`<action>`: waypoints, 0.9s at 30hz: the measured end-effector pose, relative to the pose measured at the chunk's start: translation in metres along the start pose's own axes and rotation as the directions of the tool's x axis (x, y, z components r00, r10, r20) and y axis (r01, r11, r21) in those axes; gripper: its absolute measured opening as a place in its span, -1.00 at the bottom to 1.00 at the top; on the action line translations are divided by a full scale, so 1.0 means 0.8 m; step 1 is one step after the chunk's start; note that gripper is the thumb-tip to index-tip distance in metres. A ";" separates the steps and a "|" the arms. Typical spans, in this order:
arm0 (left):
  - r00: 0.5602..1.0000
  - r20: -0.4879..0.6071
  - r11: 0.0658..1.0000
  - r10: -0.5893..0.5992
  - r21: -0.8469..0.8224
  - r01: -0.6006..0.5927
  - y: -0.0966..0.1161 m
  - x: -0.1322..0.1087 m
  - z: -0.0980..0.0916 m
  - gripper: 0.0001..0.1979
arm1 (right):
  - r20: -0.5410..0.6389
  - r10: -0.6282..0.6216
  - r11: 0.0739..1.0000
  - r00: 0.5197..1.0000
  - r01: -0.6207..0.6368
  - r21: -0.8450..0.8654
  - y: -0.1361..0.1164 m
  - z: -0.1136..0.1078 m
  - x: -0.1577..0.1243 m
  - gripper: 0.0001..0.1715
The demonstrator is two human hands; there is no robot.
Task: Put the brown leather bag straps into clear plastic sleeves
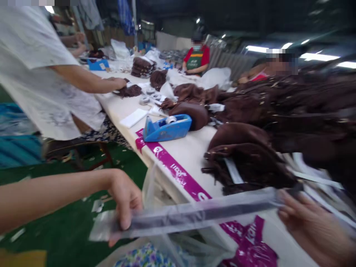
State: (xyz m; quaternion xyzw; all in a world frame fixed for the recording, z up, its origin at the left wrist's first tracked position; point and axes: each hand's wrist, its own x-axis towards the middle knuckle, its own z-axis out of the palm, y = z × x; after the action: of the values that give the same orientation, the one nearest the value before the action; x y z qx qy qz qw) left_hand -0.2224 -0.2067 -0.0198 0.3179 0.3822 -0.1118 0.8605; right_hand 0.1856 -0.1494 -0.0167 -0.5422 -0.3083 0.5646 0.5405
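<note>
A long, narrow clear plastic sleeve (200, 213) with a dark strip inside stretches across in front of me. My left hand (126, 202) pinches it near its left end, thumb on top. At the other end, my right hand (311, 222) grips the sleeve's opening around the dark strip; motion blurs this hand slightly. Just beyond lies a dark brown bag (244, 155) with a white strip on it. Purple plastic with white lettering (178, 170) runs along the table edge, and a crumpled purple piece (250, 244) lies below the sleeve.
A blue tape dispenser (168, 128) stands on the white table (191, 148). Brown bags (278, 100) are heaped at right, with white strips (319, 176) beside them. A co-worker in a white shirt (41, 74) stands at left; another in a green apron (195, 61) is at the far side.
</note>
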 end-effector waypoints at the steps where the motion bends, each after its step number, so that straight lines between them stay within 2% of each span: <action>1: 0.993 -0.043 0.994 0.112 0.000 -0.112 0.004 0.004 0.003 -0.65 | -0.003 0.011 1.000 1.000 -0.011 0.007 -0.003 0.004 -0.001 -0.60; 4: 0.929 -0.001 0.929 0.369 -0.014 -0.369 0.038 0.038 0.028 -0.59 | 0.033 0.029 0.998 0.999 -0.031 0.055 -0.007 0.021 -0.007 -0.52; 7: 0.893 0.108 0.899 0.437 -0.019 -0.437 0.085 0.088 0.072 -0.49 | 0.060 0.015 0.994 0.998 -0.021 0.107 -0.008 0.033 -0.016 -0.46; 9: 0.872 0.077 0.874 0.484 0.019 -0.486 0.110 0.123 0.097 -0.46 | 0.091 0.023 0.992 0.996 -0.034 0.124 -0.009 0.035 -0.023 -0.43; 11: 0.867 -0.011 0.864 0.499 0.082 -0.497 0.128 0.149 0.112 -0.47 | 0.114 0.057 0.983 0.992 -0.076 0.170 -0.011 0.032 -0.028 -0.45; 14: 0.862 -0.135 0.866 0.489 0.194 -0.461 0.138 0.162 0.121 -0.56 | 0.148 0.200 0.906 0.969 -0.240 0.349 -0.013 0.022 -0.024 -0.55; 17: 0.848 -0.195 0.861 0.493 0.254 -0.442 0.134 0.151 0.124 -0.67 | 0.146 0.312 0.808 0.939 -0.343 0.480 -0.005 0.015 -0.012 -0.59; 19: 0.845 -0.208 0.861 0.492 0.257 -0.438 0.130 0.145 0.126 -0.67 | 0.077 0.290 0.828 0.954 -0.290 0.480 0.006 0.017 -0.005 -0.65; 23: 0.849 -0.192 0.861 0.492 0.251 -0.442 0.132 0.158 0.126 -0.53 | -0.051 0.121 0.929 0.991 -0.095 0.359 0.029 0.032 -0.006 -0.69; 27: 0.858 -0.178 0.856 0.481 0.308 -0.416 0.145 0.181 0.121 -0.36 | -0.025 0.084 0.964 0.996 -0.075 0.254 0.030 0.038 -0.020 -0.73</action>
State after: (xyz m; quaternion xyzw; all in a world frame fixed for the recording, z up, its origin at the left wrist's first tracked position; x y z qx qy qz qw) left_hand -0.0161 -0.1712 -0.0232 0.5197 0.3836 0.0851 0.7586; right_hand 0.1477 -0.1629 -0.0277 -0.4909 -0.2024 0.6109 0.5873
